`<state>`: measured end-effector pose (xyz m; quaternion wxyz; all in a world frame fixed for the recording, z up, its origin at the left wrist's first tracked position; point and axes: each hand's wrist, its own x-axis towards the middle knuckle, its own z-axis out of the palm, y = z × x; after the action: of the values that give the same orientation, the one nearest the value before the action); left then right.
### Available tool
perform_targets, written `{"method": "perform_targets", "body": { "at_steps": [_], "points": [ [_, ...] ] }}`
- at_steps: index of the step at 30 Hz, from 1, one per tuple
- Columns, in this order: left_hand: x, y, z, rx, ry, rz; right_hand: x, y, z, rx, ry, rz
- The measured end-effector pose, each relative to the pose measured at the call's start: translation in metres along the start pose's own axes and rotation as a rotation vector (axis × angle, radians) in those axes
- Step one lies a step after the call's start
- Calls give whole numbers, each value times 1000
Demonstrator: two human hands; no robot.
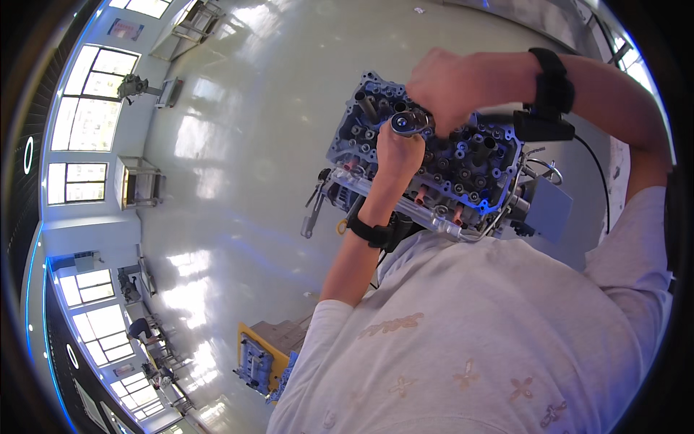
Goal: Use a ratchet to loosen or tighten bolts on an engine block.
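Note:
An engine cylinder head (pixel 463 163), grey metal with several valve springs and bolts showing, sits in front of me. My left hand (pixel 397 158) is closed around the round metal head of a ratchet wrench (pixel 406 123), which stands over the left part of the engine. Just to the right and farther away, my right hand (pixel 450 88) is curled and slightly blurred. The wrench's handle appears to run into its grip, though the fingers hide most of it. Black bands with small boxes are strapped round both wrists.
A silver rail (pixel 412 210) and pinkish ports line the engine's near side. A grey panel (pixel 549 213) stands at its right, with a black cable beyond. At lower left is a yellow-edged cart (pixel 271 354) carrying a metal part. Benches and people are far left.

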<state>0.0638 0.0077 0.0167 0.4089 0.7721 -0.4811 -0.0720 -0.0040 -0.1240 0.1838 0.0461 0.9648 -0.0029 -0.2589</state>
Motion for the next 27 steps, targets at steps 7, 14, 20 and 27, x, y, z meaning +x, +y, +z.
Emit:
{"method": "perform_targets", "body": {
  "at_steps": [7, 14, 20, 27],
  "points": [
    [3, -3, -8, -93, 141, -114, -14, -34, 20, 20, 171, 2],
    [-4, 8, 6, -80, 92, -86, 16, 21, 22, -79, 177, 81],
    [-4, 4, -1, -153, 202, -142, -21, -34, 22, -80, 95, 66],
    [-2, -5, 9, -46, 115, -163, 1, 11, 21, -139, 382, -29]
  ]
}}
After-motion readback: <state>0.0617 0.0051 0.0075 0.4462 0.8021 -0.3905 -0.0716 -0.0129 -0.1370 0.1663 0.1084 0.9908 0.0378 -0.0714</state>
